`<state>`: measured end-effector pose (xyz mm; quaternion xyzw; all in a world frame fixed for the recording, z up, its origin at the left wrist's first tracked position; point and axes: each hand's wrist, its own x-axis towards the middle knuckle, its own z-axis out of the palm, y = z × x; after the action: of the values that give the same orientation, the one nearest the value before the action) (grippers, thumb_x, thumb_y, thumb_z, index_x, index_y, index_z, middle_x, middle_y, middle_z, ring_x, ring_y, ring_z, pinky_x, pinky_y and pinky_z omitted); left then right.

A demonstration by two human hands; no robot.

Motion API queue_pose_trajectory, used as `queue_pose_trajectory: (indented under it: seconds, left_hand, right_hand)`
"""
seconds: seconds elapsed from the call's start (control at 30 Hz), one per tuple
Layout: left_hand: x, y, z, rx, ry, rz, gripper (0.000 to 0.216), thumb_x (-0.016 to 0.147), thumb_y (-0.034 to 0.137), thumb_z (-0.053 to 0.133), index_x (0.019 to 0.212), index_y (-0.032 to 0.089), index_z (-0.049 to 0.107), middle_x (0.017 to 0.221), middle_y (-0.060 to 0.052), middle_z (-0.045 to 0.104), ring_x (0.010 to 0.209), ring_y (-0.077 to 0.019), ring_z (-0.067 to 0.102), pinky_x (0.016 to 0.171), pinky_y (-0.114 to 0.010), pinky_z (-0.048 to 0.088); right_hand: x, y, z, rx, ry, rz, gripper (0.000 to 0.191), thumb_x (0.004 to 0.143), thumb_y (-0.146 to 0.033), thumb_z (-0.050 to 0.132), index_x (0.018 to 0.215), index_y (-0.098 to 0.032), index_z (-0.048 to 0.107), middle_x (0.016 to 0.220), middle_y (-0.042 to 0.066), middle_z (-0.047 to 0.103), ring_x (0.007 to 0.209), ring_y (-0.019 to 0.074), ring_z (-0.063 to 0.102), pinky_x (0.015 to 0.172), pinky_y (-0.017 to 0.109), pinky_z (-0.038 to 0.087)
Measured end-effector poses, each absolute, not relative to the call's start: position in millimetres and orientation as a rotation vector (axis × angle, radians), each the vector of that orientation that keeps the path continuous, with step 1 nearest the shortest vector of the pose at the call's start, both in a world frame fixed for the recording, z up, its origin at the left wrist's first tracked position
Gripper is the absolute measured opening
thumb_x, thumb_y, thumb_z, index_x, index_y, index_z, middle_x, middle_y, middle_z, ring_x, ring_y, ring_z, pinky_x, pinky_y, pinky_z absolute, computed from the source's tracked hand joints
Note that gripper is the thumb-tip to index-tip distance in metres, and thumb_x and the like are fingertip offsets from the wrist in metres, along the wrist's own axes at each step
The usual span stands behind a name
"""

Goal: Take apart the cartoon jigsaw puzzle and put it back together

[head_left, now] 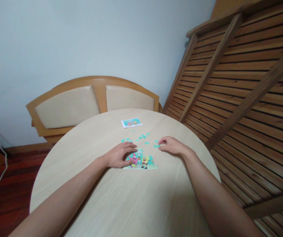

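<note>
A partly joined jigsaw puzzle (145, 161) with colourful cartoon figures lies flat on the round table. My left hand (121, 154) rests over its left side, fingers stretched out and apart, covering part of the picture. To the right and a little farther back, my right hand (169, 144) is curled, its thumb and forefinger around a small teal puzzle piece (158, 145) at the tabletop. Several loose teal puzzle pieces (143, 136) are scattered behind the joined part, and a few lie close to the right fingertips.
A picture card (131, 122) showing cartoon figures lies farther back on the pale wooden table (112, 200). Behind the table stands a padded wooden headboard (99, 95) against the wall. A slatted wooden frame (242, 89) leans at the right. A white cable (4, 164) hangs at the left.
</note>
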<state>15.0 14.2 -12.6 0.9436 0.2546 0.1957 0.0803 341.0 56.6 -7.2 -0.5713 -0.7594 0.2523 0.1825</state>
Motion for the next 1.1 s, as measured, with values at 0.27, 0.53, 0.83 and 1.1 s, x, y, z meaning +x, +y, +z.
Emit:
queue_pose_trajectory:
  seconds: [0.27,0.53,0.83,1.1]
  left_hand:
    - [12.2,17.8,-13.6,2.836,0.794,0.594,0.037,0.098,0.042,0.051,0.124,0.018,0.063,0.133,-0.016,0.06,0.124,-0.0276,0.055,0.107,-0.046,0.044]
    - [14.4,17.2,-14.5,2.818,0.833,0.622,0.034,0.1,0.037,0.046,0.124,0.019,0.063,0.13,-0.015,0.062,0.124,-0.0269,0.055,0.109,-0.048,0.042]
    - [13.5,17.7,-16.0,2.845,0.871,0.574,0.034,0.1,0.037,0.046,0.125,0.019,0.062,0.131,-0.015,0.061,0.125,-0.0268,0.054,0.11,-0.047,0.042]
    - [15.1,15.8,-13.3,2.846,0.851,0.584,0.033,0.101,0.036,0.046,0.123,0.018,0.061,0.13,-0.015,0.061,0.124,-0.0264,0.055,0.108,-0.045,0.044]
  right_hand:
    - [341.0,52.7,-3.6,-1.39,-2.234,0.849,0.029,0.08,-0.024,0.061,0.102,-0.012,0.075,0.087,0.007,0.073,0.076,0.0174,0.062,0.071,0.027,0.045]
    - [339.2,52.8,-2.0,-1.359,-2.283,0.831,0.021,0.078,-0.023,0.063,0.09,-0.015,0.078,0.085,0.005,0.074,0.077,0.018,0.063,0.073,0.027,0.046]
    - [340.1,51.1,-0.8,-1.542,-2.203,0.692,0.034,0.075,-0.037,0.072,0.098,-0.012,0.074,0.094,0.01,0.073,0.083,0.02,0.063,0.076,0.029,0.047]
    - [337.2,50.5,0.1,-1.419,-2.279,0.789,0.027,0.074,-0.023,0.067,0.098,-0.014,0.077,0.092,0.007,0.074,0.08,0.0189,0.063,0.073,0.027,0.046]
